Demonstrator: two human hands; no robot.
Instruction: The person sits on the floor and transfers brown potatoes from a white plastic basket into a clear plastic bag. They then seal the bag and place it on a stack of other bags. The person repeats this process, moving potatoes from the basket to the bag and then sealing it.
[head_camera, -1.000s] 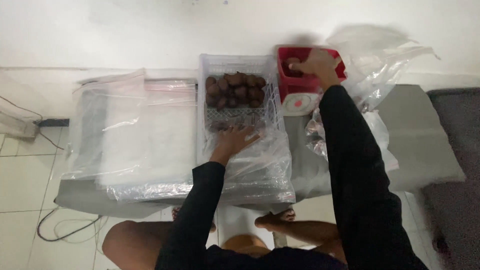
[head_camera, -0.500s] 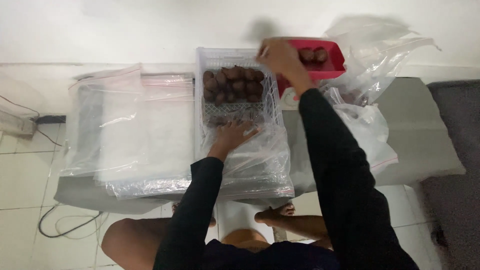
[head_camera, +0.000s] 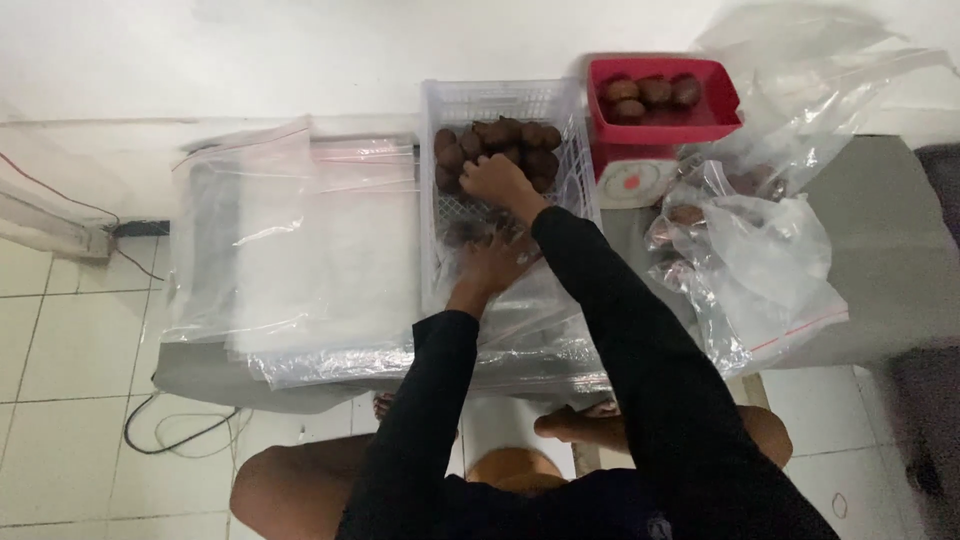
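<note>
The right hand (head_camera: 495, 180) rests curled on the heap of brown fruit (head_camera: 500, 148) in the white basket (head_camera: 500, 100), its fingers closed over one or two pieces, though whether anything is truly pinched I cannot tell. The heap lies directly under and just beyond that hand, piled at the basket's far end. The left hand (head_camera: 492, 262) sits nearer the body, fingers spread flat on the clear bags (head_camera: 300, 250) against the basket's near end (so the right is plainly the closer one). A second ago the right hand was over the red tray (head_camera: 662, 100) to the right; now it has crossed to the basket, while the left has hardly shifted.
</note>
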